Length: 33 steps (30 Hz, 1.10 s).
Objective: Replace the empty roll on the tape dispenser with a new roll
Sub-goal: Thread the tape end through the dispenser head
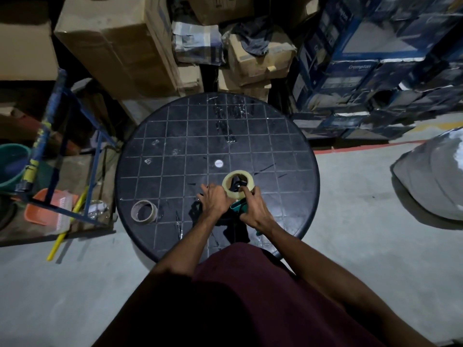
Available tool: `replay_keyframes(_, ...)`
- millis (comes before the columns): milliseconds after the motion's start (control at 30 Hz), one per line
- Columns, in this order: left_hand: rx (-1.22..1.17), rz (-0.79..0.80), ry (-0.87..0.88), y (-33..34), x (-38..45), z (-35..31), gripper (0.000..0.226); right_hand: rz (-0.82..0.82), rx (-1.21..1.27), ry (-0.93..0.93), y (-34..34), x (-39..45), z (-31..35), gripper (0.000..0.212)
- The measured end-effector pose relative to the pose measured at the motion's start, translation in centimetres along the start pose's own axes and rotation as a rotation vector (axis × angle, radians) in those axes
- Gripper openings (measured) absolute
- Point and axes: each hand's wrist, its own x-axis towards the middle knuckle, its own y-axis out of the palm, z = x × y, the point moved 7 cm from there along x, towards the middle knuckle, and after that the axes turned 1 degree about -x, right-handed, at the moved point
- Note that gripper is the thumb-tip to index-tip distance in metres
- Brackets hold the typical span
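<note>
New tape roll (238,184) sits on teal tape dispenser (239,208) near centre of round dark worktop (175,136). Left hand (215,199) grasps roll's left side. Right hand (255,209) curls round dispenser, forefinger on roll. Empty roll (144,212) lies apart, near left.

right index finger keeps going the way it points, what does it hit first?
Probably the dispenser hub inside the new tape roll. The right hand points its index finger up and away into the roll's core, its tip already at or near the dark hub; depth is unclear.
</note>
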Motion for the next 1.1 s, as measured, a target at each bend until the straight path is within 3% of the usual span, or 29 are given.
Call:
replay_keyframes(333,-0.113,-0.027,0.018,-0.3,0.5,0.1,0.017,-0.001,0.031,0.017,-0.6,1.0,0.0,0.088)
replay_keyframes(633,-0.075,-0.027,-0.006,0.2,1.4,0.8,0.016,0.09,0.028,-0.046,-0.4,1.8,0.2,0.108)
replay_keyframes(1100,0.038,0.094,0.05,1.6,0.8,1.5,0.017,0.154,-0.192,0.037,2.0,1.1,-0.1,0.091)
